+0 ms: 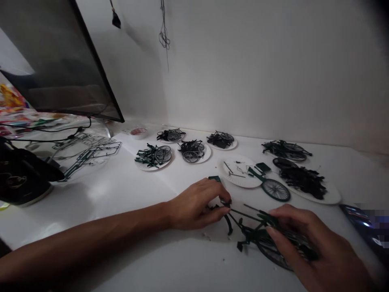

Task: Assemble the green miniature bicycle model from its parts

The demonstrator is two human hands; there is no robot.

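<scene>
A dark green model bicycle lies low over the white table, its rear wheel toward the right and no wheel showing at its front end. My right hand grips its rear part between thumb and fingers, covering much of the wheel. At the front end, the thumb and index finger of my left hand are pinched on the bicycle; the exact part between the fingertips is too dark to make out. Just beyond, a loose spoked wheel with a fork leans on a paper plate of small parts.
Several paper plates with dark bicycle parts stand toward the wall, and a larger plate is at right. A phone lies at the right edge. Left are a monitor, green part frames and a black object.
</scene>
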